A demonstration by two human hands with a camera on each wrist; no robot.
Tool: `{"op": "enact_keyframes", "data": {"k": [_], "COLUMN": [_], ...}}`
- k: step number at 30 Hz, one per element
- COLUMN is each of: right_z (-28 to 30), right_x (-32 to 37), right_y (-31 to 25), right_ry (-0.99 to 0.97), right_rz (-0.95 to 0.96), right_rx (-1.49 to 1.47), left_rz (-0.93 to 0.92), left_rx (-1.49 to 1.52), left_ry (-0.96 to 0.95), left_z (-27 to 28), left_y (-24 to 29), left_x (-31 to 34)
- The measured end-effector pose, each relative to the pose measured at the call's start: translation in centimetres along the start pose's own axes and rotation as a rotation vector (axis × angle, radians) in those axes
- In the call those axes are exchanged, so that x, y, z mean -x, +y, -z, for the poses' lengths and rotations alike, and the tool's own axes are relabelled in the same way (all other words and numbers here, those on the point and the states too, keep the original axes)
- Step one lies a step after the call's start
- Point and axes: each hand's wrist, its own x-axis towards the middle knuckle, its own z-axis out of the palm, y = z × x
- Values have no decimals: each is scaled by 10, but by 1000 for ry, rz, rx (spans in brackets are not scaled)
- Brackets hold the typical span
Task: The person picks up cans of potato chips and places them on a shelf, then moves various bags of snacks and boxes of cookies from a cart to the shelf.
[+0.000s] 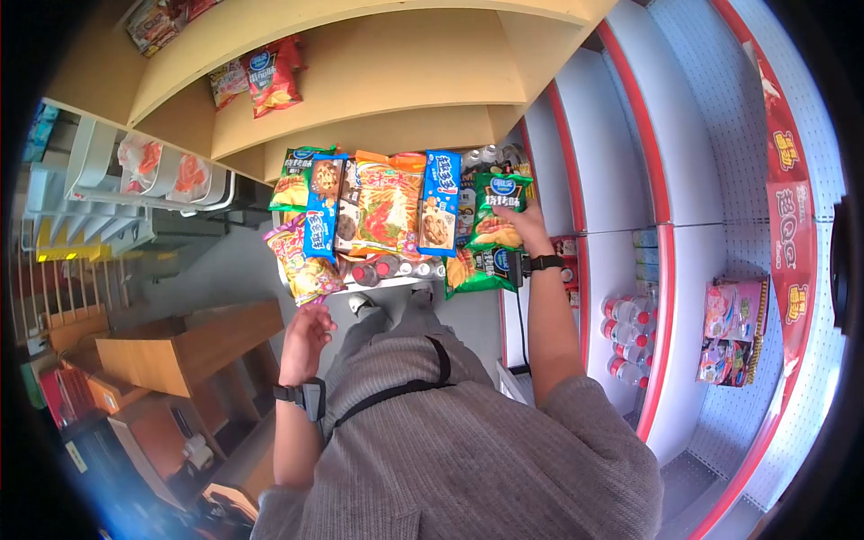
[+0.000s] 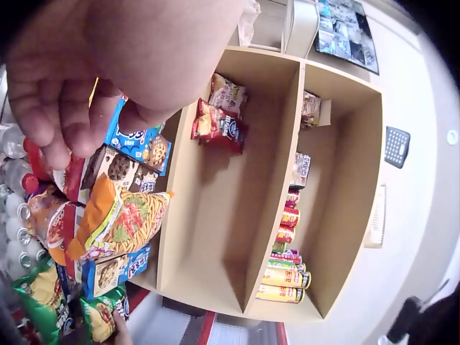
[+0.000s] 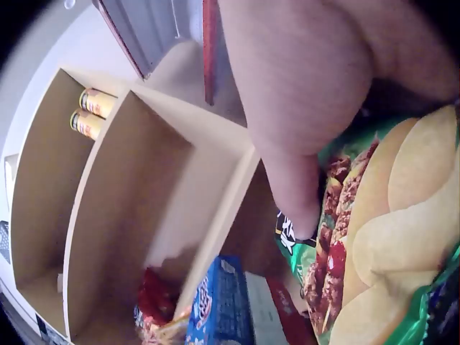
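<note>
My right hand (image 1: pixel 531 229) grips a green bag of potato chips (image 1: pixel 500 193), its thumb lying across the front. Large in the right wrist view is that same chip bag (image 3: pixel 399 223), under the thumb. Below it lies another green chip bag (image 1: pixel 463 270). My left hand (image 1: pixel 309 337) hangs loosely curled and holds nothing, close to a purple-and-yellow snack bag (image 1: pixel 306 261). Between the hands are an orange noodle packet (image 1: pixel 389 202) and blue cookie boxes (image 1: pixel 439 202) on either side. Another green chip bag (image 1: pixel 292 184) sits at the far left of this group.
Ahead stands a wooden shelf (image 1: pixel 378 130) with a red chip bag (image 1: pixel 273 79) on it. Bottles (image 1: pixel 382 268) lie under the snacks. White shelves with red edges (image 1: pixel 661 297) and bottles run along the right. A wooden desk (image 1: pixel 189 346) is at the left.
</note>
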Motion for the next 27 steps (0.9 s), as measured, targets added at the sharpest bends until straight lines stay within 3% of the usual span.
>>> {"op": "enact_keyframes", "data": {"k": [5,9,10,11,13,16,18,21,23,25,27], "right_z": [39,32,25,13,-19,-96,-145,-190,-200,-220,-232], "right_x": [52,134,147,164,181,230,242,255,267,269,278], "right_y": [-63,-141,-147,-153,-140,-175,-171,-169,-177,-181,-174], "right_ry": [97,17,-58,-64,-40,-105,-97,4,12,7,-79], "right_rz": [-37,7,96,65,170,248,425,482,306,424,369], "right_rx": [-248,-457,-456,-434,-241,-315,-230,-172,-205,-200,-128], "left_rz": [19,10,27,21,-26,-81,-127,-76,-76,-92,-112], "left_rx": [-38,-152,-188,-187,-282,-267,-173,-9,-176,-144,-152], "left_ry": [-87,-212,-323,-334,-571,-864,-837,-724,-698,-675,-729], "left_z": [-9,-35,-34,-36,-52,-67,-68,-56,-29,1,32], "left_y": [7,21,23,24,35,50,46,58,63,71,76], "left_x": [-4,0,-6,-10,-7,2,11,25,25,35,35]}}
